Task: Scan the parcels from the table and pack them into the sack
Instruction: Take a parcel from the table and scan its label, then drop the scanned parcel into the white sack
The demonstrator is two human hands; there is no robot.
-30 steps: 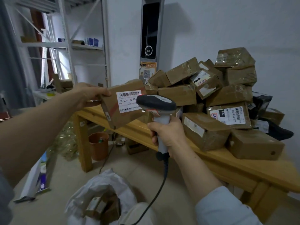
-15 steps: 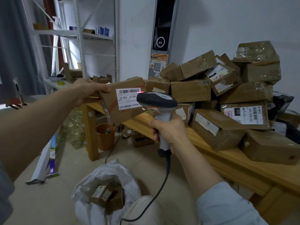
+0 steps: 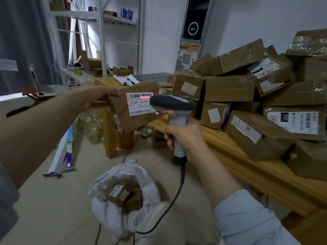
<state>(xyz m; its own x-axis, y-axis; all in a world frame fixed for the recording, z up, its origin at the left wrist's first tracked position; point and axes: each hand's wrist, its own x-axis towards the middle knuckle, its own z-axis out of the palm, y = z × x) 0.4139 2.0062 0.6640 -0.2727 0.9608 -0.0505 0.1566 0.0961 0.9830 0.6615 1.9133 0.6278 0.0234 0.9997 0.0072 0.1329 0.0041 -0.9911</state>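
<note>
The left hand [image 3: 99, 96] grips a cardboard parcel [image 3: 131, 110] by its edge above the white sack [image 3: 123, 197] on the floor, while the right hand [image 3: 185, 137], fingers wrapped round a corded barcode scanner [image 3: 170, 105], throws a red line across its label [image 3: 139, 103], beside the parcel-heaped counter [image 3: 256, 170].

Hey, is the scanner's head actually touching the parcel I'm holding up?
Cannot tell. In the head view the scanner head overlaps the right edge of the label on the parcel, hiding any gap between them; its red line falls on that label.
</note>
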